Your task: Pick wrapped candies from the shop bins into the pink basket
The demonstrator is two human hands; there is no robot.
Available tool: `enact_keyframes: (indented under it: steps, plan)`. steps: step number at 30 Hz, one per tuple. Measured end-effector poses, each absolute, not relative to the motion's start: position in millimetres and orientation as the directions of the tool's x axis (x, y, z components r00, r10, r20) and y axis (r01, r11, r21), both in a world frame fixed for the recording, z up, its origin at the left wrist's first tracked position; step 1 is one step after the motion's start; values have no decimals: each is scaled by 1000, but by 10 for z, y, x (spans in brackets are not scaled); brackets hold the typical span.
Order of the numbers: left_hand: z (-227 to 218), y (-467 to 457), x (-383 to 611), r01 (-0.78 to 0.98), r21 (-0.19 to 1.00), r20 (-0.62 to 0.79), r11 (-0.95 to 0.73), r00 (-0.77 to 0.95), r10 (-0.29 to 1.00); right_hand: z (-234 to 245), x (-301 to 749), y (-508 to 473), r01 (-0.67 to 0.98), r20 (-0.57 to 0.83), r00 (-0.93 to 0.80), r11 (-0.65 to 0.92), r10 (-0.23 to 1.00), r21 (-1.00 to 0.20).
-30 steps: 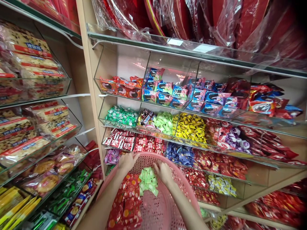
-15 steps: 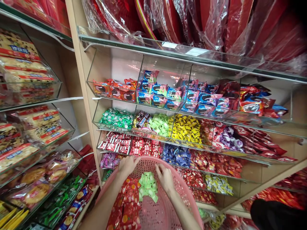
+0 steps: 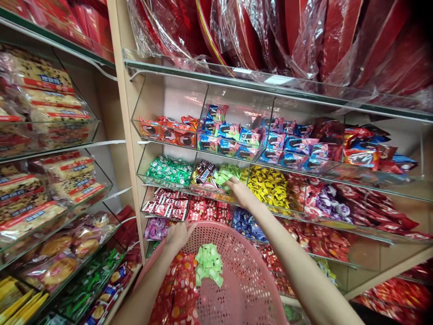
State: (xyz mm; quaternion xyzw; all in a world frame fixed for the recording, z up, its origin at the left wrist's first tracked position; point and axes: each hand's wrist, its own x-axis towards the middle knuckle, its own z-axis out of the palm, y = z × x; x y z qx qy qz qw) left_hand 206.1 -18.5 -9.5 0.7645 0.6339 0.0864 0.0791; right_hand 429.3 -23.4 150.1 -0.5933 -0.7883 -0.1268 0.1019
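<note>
A pink plastic basket (image 3: 243, 257) with a perforated wall is in front of me at the bottom. My left hand (image 3: 177, 237) is closed over its far rim on the left. Inside lie a pile of small light-green wrapped candies (image 3: 209, 264) and several red packets (image 3: 176, 289) with orange dots. My right hand (image 3: 238, 192) reaches over the basket to a shelf compartment, its fingers stretched toward more light-green candies (image 3: 227, 174). The fingertips are at the candies' front edge, partly hidden, and nothing shows held in them.
Beside the green candies sit dark Snickers packets (image 3: 204, 172) and yellow-wrapped candies (image 3: 267, 187). Clear dividers and a front lip edge the compartments. Cookie packets (image 3: 219, 131) fill the row above. Bagged pastries (image 3: 71, 174) stand on the left shelves; plastic-wrapped red items (image 3: 257, 31) line the top.
My right hand has left the inside of the basket and moved up and forward to the light-green candies on the shelf. My left hand stays on the rim. The view has shifted slightly.
</note>
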Motion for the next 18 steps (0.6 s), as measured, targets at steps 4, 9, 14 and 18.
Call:
enact_keyframes:
  steps: [4,9,14,18]
  plan:
    - [-96,-193,2013,955,250,22,-162,161,987,1540,4322,-82,951,142,-276,248,951,185]
    - [-111,-204,2003,954,253,20,-162,162,987,1578,4304,-38,928,114,-303,265,946,262]
    - [-126,-209,1996,948,264,39,-180,176,984,1608,4298,-61,920,111,-312,271,944,284]
    - [-124,-225,1983,949,265,47,-172,165,985,1594,4337,-72,927,138,-318,276,938,255]
